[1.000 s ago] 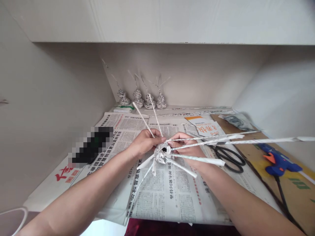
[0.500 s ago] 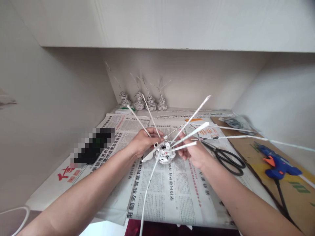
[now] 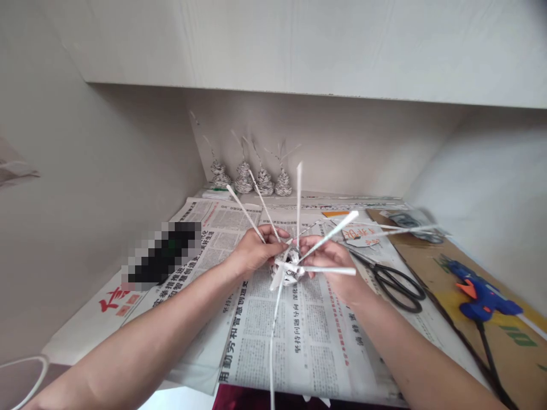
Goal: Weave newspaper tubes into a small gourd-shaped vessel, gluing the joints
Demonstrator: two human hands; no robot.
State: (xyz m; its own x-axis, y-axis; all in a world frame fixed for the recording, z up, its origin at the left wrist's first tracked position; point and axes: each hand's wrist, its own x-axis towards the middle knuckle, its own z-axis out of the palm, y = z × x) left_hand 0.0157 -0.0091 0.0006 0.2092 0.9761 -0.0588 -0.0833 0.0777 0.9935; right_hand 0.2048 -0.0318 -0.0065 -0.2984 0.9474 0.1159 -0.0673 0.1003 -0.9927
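A small round woven piece (image 3: 291, 278) of rolled newspaper is between my hands, above the newspaper sheets. Rolled paper strips (image 3: 328, 234) fan out from its rim, one of them hanging down toward me. My left hand (image 3: 261, 249) is closed on the piece's left rim, thumb on top. At the right rim, my right hand (image 3: 331, 259) has its fingers bent around a strip where it meets the weave; the fingertips are partly hidden behind the strips.
Several woven gourd-shaped pieces (image 3: 264, 181) stand along the back wall. Black-handled scissors (image 3: 396, 282) and a blue glue gun (image 3: 485, 293) on cardboard (image 3: 510, 336) are at the right. A blurred-out dark object (image 3: 168, 253) lies left on newspaper (image 3: 256, 341). A panel (image 3: 299, 45) overhangs the back.
The woven piece has turned and its strips point in new directions, one now straight up. My right hand has come closer to the rim; the left stays on its side.
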